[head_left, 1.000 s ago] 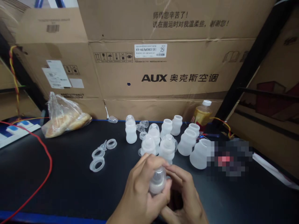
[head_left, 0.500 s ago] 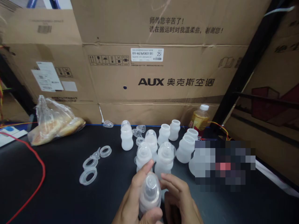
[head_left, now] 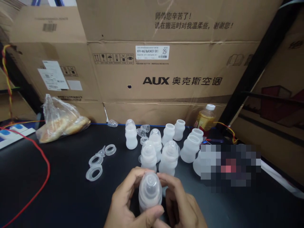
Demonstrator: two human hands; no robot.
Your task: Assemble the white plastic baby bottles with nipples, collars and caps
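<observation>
Upright between my hands at the front is a small translucent baby bottle (head_left: 150, 193) with a clear dome cap over its nipple. My left hand (head_left: 124, 201) is closed round its left side, its thumb across the front. My right hand (head_left: 181, 199) is closed against the other side, with curled fingers and the index fingertip at the cap. Just beyond stand capped baby bottles, among them one on the left (head_left: 148, 156) and one on the right (head_left: 169, 158). The lower part of the held bottle is hidden by my thumb and the frame edge.
Collar rings (head_left: 94, 172) and a loose nipple (head_left: 101, 152) lie to the left. Open bottles (head_left: 190, 148) stand at right, near a drink bottle (head_left: 205, 118). Loose clear caps (head_left: 141, 131) lie at the back. Bagged bread (head_left: 63, 125) and a red wire (head_left: 45, 155) are at left.
My right hand has closed in on the held bottle, its index finger coming to the cap. My left index finger has bent in behind the cap. The view has shifted slightly.
</observation>
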